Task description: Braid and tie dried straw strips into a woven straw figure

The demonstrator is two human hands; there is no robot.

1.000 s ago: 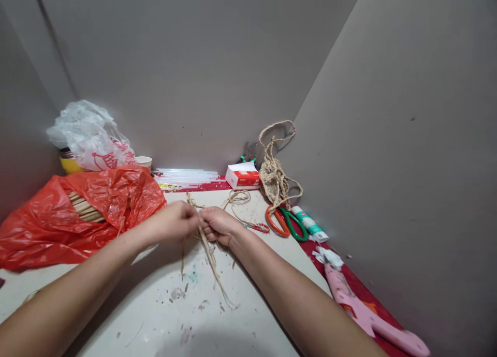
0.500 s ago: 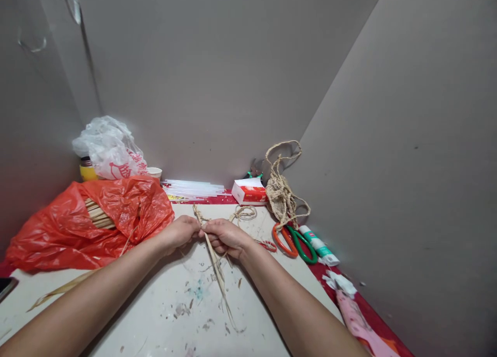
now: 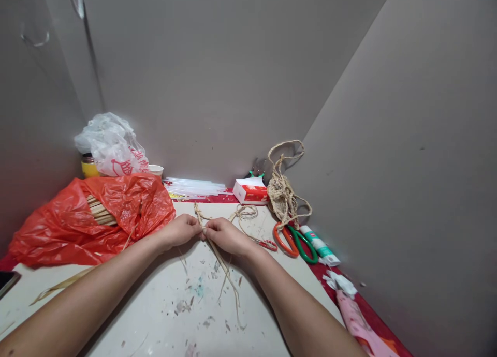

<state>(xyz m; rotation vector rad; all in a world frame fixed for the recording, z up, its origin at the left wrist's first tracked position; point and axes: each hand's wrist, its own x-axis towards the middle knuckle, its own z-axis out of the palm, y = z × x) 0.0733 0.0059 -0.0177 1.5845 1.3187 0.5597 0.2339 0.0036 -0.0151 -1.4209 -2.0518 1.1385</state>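
Fibre strands (image 3: 221, 262) pinched in both hands (image 3: 181, 231) (image 3: 225, 236).

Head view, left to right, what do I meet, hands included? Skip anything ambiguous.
Red bag → left hand → right hand → orange handle → white-and-green tube → pink tool.

White board (image 3: 166, 315) over a red cover (image 3: 217, 197) — scraps (image 3: 182, 306) strewn across the white.
On the board, a coiled cord (image 3: 241, 208), a dry fibre strip (image 3: 58, 286), part of a red plastic bag (image 3: 128, 202); on the red — clear sticks (image 3: 194, 186), small box (image 3: 251, 193), white-and-green tube (image 3: 320, 246), pink tool (image 3: 355, 318).
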